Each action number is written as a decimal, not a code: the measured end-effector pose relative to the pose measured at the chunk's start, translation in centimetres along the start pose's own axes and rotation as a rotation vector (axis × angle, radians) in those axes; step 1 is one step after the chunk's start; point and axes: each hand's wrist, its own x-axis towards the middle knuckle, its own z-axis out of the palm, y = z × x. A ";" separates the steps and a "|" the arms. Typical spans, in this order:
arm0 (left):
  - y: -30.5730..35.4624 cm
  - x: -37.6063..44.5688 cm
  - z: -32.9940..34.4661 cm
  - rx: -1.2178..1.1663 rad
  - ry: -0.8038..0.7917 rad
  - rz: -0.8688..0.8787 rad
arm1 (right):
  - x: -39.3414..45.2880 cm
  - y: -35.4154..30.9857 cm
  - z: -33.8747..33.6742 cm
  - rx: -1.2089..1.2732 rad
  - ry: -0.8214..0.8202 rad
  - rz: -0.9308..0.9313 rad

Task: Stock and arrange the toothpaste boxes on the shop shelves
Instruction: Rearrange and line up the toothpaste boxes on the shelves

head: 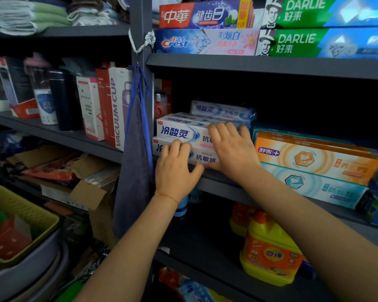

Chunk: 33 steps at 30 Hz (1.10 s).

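White toothpaste boxes stacked at left of middle shelf. Left hand and right hand press their fronts, fingers straight (gripping nothing). Risk: uneven push could skew the stack against orange boxes just right.

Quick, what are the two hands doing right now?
Left hand: open, fingers resting on the lower white toothpaste box.
Right hand: open, fingers pressing on the upper white toothpaste box.
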 end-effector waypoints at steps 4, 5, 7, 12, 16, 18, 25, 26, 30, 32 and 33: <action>0.1 -0.7 1.0 -0.054 -0.024 0.043 | -0.5 0.6 -0.1 -0.009 -0.014 -0.001; 0.2 -1.5 1.3 -0.048 -0.022 0.051 | -0.7 0.7 -0.2 -0.012 -0.032 -0.001; 0.4 -2.6 1.6 -0.071 -0.004 0.050 | -0.9 0.9 -0.3 -0.022 -0.046 0.005; 0.5 -2.2 0.5 -0.086 -0.033 0.019 | -0.6 0.7 -0.7 -0.046 -0.105 0.009; 0.1 -1.8 -0.1 -0.005 -0.086 0.054 | -0.1 0.1 -1.1 -0.026 -0.149 0.005; 0.2 -1.7 -0.3 0.018 -0.104 0.071 | 0.2 0.1 -1.1 0.011 -0.179 -0.025; 0.9 -1.3 -0.6 0.055 -0.149 0.113 | 0.4 1.1 -1.3 0.135 -0.258 -0.052; 0.9 -1.4 -0.6 0.059 -0.147 0.118 | 0.3 1.1 -1.4 0.128 -0.266 -0.054; 1.0 -1.1 -0.8 0.026 -0.153 0.109 | -1.0 0.4 -1.4 0.001 -0.220 -0.051; 1.2 -0.8 -0.7 -0.010 -0.152 0.087 | -1.6 0.1 -1.3 -0.044 -0.215 -0.047; 1.3 -0.6 -0.6 -0.029 -0.147 0.077 | -1.7 0.0 -1.2 -0.053 -0.210 -0.044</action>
